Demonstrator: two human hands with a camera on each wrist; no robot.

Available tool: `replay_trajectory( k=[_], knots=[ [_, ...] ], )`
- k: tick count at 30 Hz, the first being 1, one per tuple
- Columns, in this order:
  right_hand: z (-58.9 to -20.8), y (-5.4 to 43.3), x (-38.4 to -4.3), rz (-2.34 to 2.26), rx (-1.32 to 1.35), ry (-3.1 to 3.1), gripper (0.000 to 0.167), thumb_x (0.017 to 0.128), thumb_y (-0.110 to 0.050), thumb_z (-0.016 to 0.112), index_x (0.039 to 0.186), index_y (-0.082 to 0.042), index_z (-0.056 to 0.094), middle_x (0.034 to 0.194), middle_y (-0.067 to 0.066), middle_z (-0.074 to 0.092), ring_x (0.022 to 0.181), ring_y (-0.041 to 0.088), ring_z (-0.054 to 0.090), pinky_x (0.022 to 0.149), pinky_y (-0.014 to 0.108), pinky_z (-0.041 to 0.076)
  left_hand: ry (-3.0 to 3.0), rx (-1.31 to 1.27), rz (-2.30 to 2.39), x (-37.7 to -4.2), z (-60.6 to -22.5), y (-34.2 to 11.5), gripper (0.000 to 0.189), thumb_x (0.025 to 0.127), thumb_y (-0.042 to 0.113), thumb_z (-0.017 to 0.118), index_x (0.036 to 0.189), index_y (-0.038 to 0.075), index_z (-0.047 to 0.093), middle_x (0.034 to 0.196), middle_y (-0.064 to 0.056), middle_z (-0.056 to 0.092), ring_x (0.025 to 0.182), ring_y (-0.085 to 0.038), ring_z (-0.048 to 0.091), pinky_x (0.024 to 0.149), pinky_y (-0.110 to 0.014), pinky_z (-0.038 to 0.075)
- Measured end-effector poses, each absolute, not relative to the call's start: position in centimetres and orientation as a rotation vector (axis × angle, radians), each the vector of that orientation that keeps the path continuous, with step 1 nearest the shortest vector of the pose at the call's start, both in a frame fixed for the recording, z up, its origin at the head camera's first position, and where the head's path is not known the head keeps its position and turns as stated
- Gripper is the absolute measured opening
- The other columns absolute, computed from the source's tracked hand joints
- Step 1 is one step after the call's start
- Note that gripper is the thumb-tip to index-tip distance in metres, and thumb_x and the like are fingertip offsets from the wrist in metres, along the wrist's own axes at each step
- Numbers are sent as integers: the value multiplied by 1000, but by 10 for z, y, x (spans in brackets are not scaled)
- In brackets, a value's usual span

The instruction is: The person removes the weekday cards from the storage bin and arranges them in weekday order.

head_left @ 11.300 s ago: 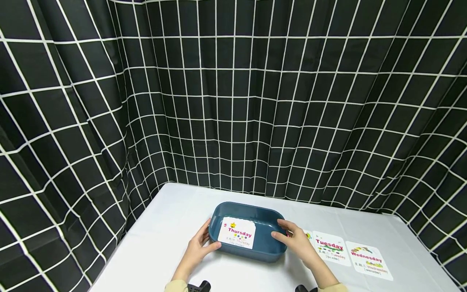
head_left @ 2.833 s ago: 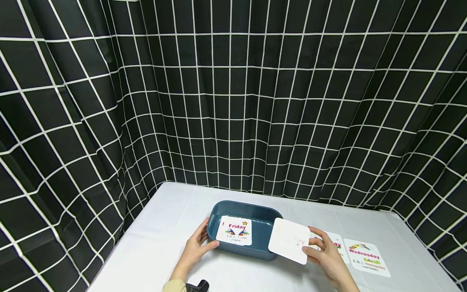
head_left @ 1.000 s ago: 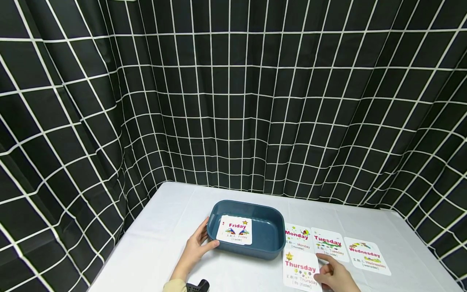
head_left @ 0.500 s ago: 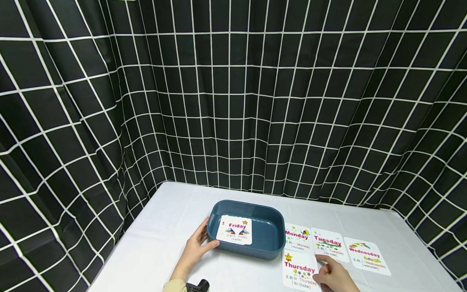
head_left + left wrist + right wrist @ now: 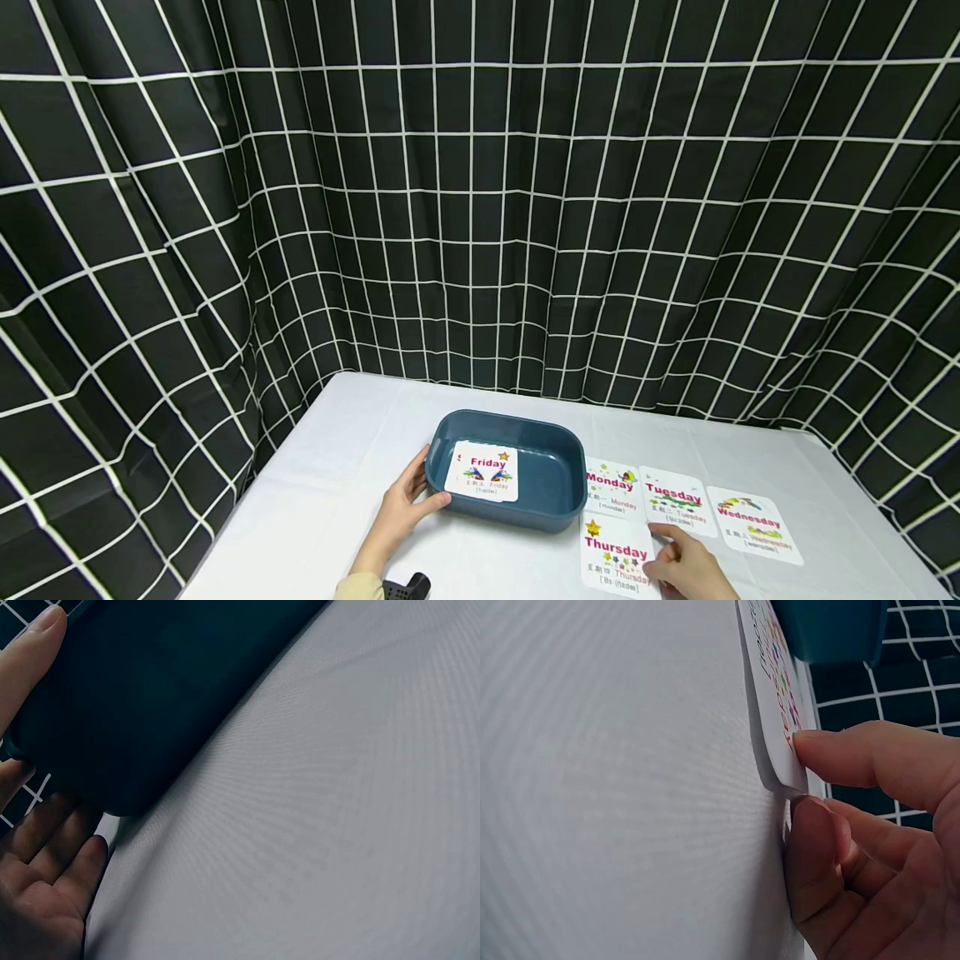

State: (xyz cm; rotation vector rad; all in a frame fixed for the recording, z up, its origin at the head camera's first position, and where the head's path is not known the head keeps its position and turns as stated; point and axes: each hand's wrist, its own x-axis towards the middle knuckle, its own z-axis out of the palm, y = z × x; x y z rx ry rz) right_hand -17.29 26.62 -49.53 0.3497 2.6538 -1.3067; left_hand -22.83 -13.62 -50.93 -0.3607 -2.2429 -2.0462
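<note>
My left hand (image 5: 393,512) grips the left end of a dark blue plastic basin (image 5: 551,475), thumb at the near rim and fingers along the outside. In the left wrist view the thumb (image 5: 34,652) presses the basin wall (image 5: 150,697). A Friday card (image 5: 482,475) tops a small pile of cards inside, at the left. Right of the basin, the white Thursday card (image 5: 611,575) lies face up close over the tablecloth. My right hand (image 5: 692,571) pinches its right edge. The right wrist view shows a fingertip (image 5: 810,746) on the card's printed face.
Monday (image 5: 613,500), Tuesday (image 5: 678,500) and Wednesday (image 5: 757,533) cards lie in a row behind and right of the Thursday card. A white cloth covers the table (image 5: 337,450). Black curtains (image 5: 480,208) with a white grid surround it.
The Thursday card was atop the pile in the basin, then lifted out by my right hand, uncovering Friday. It came down before the Monday card and lately shifted slightly left. The left hand stays.
</note>
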Motion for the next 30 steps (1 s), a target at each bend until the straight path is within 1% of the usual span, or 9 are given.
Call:
replay_trajectory(
  k=[9,13,16,19,24,27,30],
  knots=[
    [-494,265,-173,-1319,356,2632,65,69,-8,74,124,14,45,66,6,51,53,17,48,44,22,39,-2241,-343,-2069,-229,-510,-137,82,78,13,76,144,3,29,135,-28,40,126,-38,37,106,-44,31],
    [-495,266,-173,-1315,364,2635,65,68,-8,75,123,13,47,66,6,51,53,17,48,43,23,39,-2246,-314,-2042,-237,-526,-138,81,77,15,76,145,10,31,135,-22,43,125,-32,40,105,-36,34],
    [-497,267,-174,-1310,361,2643,66,68,-10,76,122,13,47,65,6,50,52,17,47,43,22,38,-2244,-315,-2002,-243,-539,-139,81,77,17,77,145,13,33,135,-18,45,124,-28,43,104,-31,36],
    [-498,269,-174,-1313,349,2649,68,68,-13,78,122,13,47,66,5,50,53,16,47,43,22,38,-2236,-331,-1984,-244,-541,-138,82,76,20,77,144,11,33,134,-19,45,123,-29,44,103,-33,37],
    [-501,272,-175,-1318,345,2647,70,68,-18,79,123,12,48,68,5,52,56,17,48,45,23,40,-2217,-344,-1995,-245,-542,-138,81,77,15,76,144,8,32,133,-22,45,123,-33,43,103,-37,36],
    [-500,273,-175,-1330,362,2637,69,68,-17,79,123,11,48,70,5,52,59,17,49,48,24,42,-2203,-337,-2025,-245,-541,-137,80,77,10,76,144,8,31,134,-22,45,124,-33,42,104,-40,35],
    [-497,272,-176,-1359,377,2622,70,68,-18,79,124,11,47,71,5,53,62,17,50,49,26,43,-2198,-326,-2040,-245,-539,-137,81,77,11,76,144,9,32,134,-21,45,124,-32,42,105,-39,34]
  ],
)
